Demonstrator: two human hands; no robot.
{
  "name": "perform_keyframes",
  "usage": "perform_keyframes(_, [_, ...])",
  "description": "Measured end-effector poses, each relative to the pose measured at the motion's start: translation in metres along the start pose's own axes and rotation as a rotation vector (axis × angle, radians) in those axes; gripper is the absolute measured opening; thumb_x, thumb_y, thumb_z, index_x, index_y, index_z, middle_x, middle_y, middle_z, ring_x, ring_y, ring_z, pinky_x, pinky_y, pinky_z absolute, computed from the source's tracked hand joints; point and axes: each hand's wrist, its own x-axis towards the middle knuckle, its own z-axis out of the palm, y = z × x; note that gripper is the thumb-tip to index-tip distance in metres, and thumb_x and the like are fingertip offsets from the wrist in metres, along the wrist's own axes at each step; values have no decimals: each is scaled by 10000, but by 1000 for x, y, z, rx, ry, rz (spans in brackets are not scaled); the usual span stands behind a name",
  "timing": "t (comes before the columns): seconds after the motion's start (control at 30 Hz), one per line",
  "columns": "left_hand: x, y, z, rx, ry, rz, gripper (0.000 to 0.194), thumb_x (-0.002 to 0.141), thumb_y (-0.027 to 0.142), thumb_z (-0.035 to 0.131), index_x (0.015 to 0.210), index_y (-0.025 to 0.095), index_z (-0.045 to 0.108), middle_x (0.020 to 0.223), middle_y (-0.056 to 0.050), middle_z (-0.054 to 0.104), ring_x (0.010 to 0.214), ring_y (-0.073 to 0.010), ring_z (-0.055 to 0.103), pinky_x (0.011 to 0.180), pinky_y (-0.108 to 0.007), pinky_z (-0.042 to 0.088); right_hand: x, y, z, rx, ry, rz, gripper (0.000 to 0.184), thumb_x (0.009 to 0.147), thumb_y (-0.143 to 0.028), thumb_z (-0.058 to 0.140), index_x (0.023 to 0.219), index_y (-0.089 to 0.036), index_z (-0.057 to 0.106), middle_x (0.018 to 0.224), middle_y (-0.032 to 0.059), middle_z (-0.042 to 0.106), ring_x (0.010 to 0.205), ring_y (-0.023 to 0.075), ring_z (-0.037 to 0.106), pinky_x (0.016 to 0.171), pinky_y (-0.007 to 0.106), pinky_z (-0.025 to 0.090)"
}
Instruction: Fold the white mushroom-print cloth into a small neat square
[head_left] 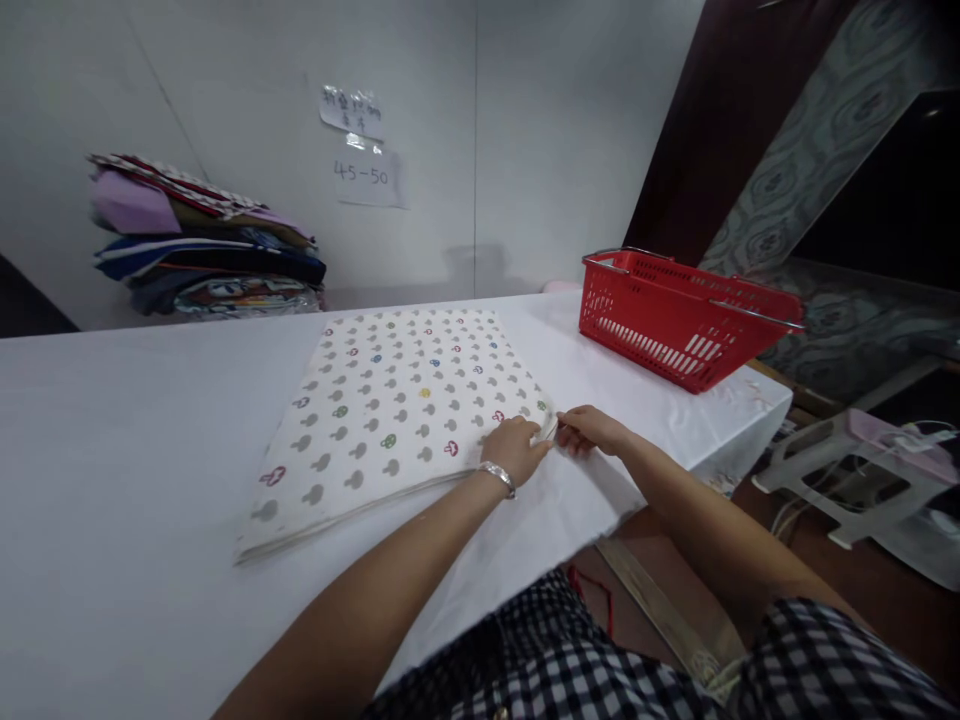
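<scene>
1. The folded mushroom-print cloth lies flat in the mid. of the white tablecloth. Its mushrooms are mostly gray, w/ some red, green, blue & yellow.
2. L hand is on top, nr the cloth's close R corner. Fingers are a bit bent; can't tell if it grips. Shiny bracelet on that wrist.
3. R hand is at the same corner, fingers curled in, a fingertip touching it. Can't tell if it pinches.
4. Red plastic shopping basket: far R side.
5. Clothes pile: far L, by the wall.
6. Paper sign on the wall says "45-50".
</scene>
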Motion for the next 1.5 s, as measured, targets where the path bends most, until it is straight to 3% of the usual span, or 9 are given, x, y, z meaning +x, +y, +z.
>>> perform_keyframes(0.1, [18,9,13,-20,-98,-131,250,833,389,509,873,214,683,917,-47,677,847,-191,599,699,-281,423,-1,6,1,85,-47,-27,275,926,-315,441,761,-127,556,651,57,656,424,100,558,350,183,374])
perform_keyframes(0.23, [25,7,19,-36,-89,-194,264,847,333,461,811,223,698,867,-36,701,804,-174,611,668,-263,405,1,18,1,198,-88,-81,243,901,-331,486,790,-131,567,750,66,674,468,88,573,359,171,391])
perform_keyframes(0.5, [21,7,20,-48,-28,-242,281,867,335,429,885,238,692,892,-25,708,808,-169,615,656,-254,396,5,28,3,311,-79,-127,115,788,-258,607,800,-144,606,689,41,659,456,85,560,337,156,377])
perform_keyframes(0.67, [23,9,21,-11,-66,-200,325,860,433,439,828,230,690,893,-37,701,795,-175,613,648,-263,401,6,30,3,317,-93,-155,124,784,-262,594,795,-140,614,696,40,655,464,87,566,339,155,373])
perform_keyframes(1.0, [27,7,23,59,-67,-232,298,865,338,410,826,208,675,892,-64,703,817,-201,632,651,-295,408,7,32,-1,312,-155,-183,147,751,-276,631,802,-139,625,758,53,674,508,86,584,366,152,393])
perform_keyframes(1.5, [22,5,26,46,-30,-196,291,873,324,405,828,204,666,882,-52,693,800,-188,621,646,-288,399,6,25,9,297,48,-108,46,664,-202,549,668,-166,520,544,0,612,387,86,525,298,160,273])
